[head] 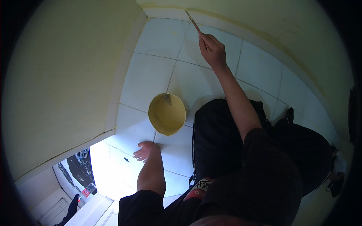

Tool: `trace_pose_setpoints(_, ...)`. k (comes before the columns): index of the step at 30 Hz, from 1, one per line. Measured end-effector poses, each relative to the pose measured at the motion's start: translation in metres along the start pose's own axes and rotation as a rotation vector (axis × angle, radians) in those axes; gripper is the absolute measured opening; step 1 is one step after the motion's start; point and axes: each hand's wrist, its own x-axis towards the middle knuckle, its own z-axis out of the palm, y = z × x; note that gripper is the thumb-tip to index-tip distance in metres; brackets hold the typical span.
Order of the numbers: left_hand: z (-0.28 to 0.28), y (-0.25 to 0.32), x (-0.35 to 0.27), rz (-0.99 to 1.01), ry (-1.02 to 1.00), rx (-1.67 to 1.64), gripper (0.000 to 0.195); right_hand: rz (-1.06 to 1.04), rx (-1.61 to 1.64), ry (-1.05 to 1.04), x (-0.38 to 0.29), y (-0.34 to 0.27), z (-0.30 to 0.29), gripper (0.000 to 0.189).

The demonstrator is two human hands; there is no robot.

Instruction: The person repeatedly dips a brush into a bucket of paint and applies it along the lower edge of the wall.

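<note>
My right hand (212, 50) grips the handle of a slim paintbrush (193, 21). The brush's tip lies against the skirting at the foot of the yellow wall (268, 25), close to a darker yellow band along it. On the tiled floor stands an open bucket (181, 111) with yellow paint (167, 118) inside; a small metal object (167, 99) shows at its far inner side. Below the bucket, my left hand (145, 150) is spread with its fingers apart, holding nothing. It appears to rest on the floor.
Pale tile skirting (121, 73) borders the left wall (70, 70). Bright light falls through a doorway at lower left, where a plastic bottle (89, 190) with a red cap lies. A small dark scrap (126, 160) is on the floor tiles (152, 70). My bent knee (212, 121) is beside the bucket.
</note>
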Motion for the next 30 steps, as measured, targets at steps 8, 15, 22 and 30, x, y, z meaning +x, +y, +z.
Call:
trace_pose_setpoints(8, -0.002, 0.000, -0.004, 0.003, 0.002, 0.075, 0.067, -0.049, 0.000, 0.038, 0.024, 0.003, 0.037, 0.014)
trace_pose_setpoints(15, 0.002, -0.001, 0.002, 0.003, 0.021, 0.104, 0.067, -0.015, -0.087, 0.033, 0.014, 0.005, 0.014, 0.016)
trace_pose_setpoints(22, -0.004, 0.003, -0.001, 0.001, -0.009, 0.083, 0.068, 0.051, -0.085, 0.073, 0.006, 0.000, -0.008, 0.016)
trace_pose_setpoints(30, -0.008, 0.000, -0.006, 0.043, 0.010, -0.018, 0.068, -0.055, 0.012, -0.013, 0.028, -0.018, 0.054, 0.013)
